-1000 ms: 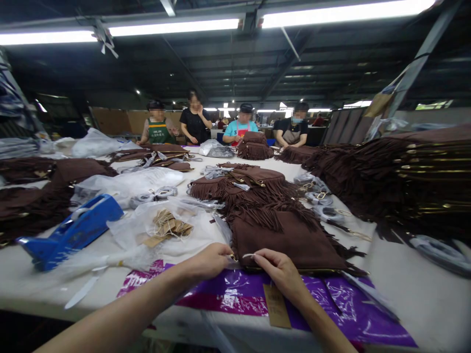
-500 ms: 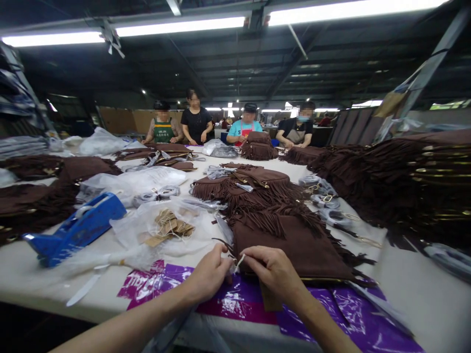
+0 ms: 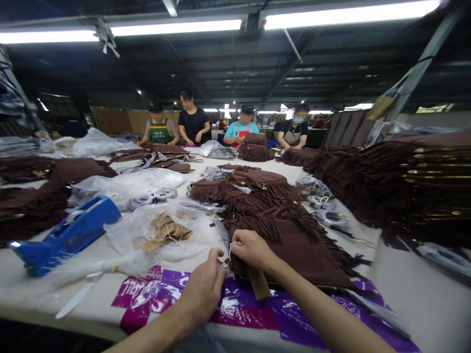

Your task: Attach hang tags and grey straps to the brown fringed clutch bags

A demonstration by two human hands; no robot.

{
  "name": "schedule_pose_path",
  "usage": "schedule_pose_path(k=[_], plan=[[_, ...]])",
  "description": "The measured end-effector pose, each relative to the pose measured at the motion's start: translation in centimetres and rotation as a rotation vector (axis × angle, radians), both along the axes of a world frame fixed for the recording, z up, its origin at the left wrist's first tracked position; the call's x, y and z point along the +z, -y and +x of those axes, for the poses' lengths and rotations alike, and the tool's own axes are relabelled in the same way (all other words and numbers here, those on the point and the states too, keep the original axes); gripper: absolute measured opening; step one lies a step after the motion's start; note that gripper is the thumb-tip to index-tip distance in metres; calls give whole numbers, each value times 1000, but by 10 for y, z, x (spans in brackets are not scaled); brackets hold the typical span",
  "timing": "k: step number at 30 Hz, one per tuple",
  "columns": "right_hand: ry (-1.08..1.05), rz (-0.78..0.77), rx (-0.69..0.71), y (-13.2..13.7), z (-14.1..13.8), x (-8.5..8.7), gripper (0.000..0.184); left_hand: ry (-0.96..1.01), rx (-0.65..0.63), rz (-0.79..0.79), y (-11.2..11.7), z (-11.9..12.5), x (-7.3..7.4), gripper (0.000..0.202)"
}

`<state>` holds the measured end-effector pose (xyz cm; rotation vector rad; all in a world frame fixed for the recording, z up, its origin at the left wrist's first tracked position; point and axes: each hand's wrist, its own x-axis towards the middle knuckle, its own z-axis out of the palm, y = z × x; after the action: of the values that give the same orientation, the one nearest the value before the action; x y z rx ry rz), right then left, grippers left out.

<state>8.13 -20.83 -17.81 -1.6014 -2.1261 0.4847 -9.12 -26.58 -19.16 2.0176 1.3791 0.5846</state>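
A brown fringed bag (image 3: 305,250) lies flat in front of me, its fringe towards the far side. At its near left corner my right hand (image 3: 253,249) pinches a thin white string (image 3: 231,249). A brown paper tag (image 3: 259,283) hangs below that hand, over the bag's near edge. Just left of the corner, my left hand (image 3: 206,282) is closed with thumb and forefinger together. What its fingertips grip is too small to make out. Purple and magenta tape (image 3: 245,316) covers the table's edge under the bag.
To the left, a plastic bag (image 3: 198,240) bears several paper tags (image 3: 167,230) with strings. Beyond it stand a blue tape dispenser (image 3: 69,235) and a bundle of white ties (image 3: 106,264). Stacked brown bags (image 3: 434,186) rise at right; wrapped straps (image 3: 331,218) lie nearer. Several people work across the table.
My right hand has moved up and slightly left with the string, bringing the tag further into view. The left hand has shifted slightly left and down.
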Motion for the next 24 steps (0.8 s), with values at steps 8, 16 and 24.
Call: schedule_pose_path(k=[8,16,24], plan=[[-245,-153,142,7,20,8,23,242,85,-546,-22,-1,1,65],[-273,-111,199,29,26,14,18,228,-42,-417,-28,-3,-6,11],[-305,-58,167,27,16,2,19,51,-20,113,-14,-1,6,33]])
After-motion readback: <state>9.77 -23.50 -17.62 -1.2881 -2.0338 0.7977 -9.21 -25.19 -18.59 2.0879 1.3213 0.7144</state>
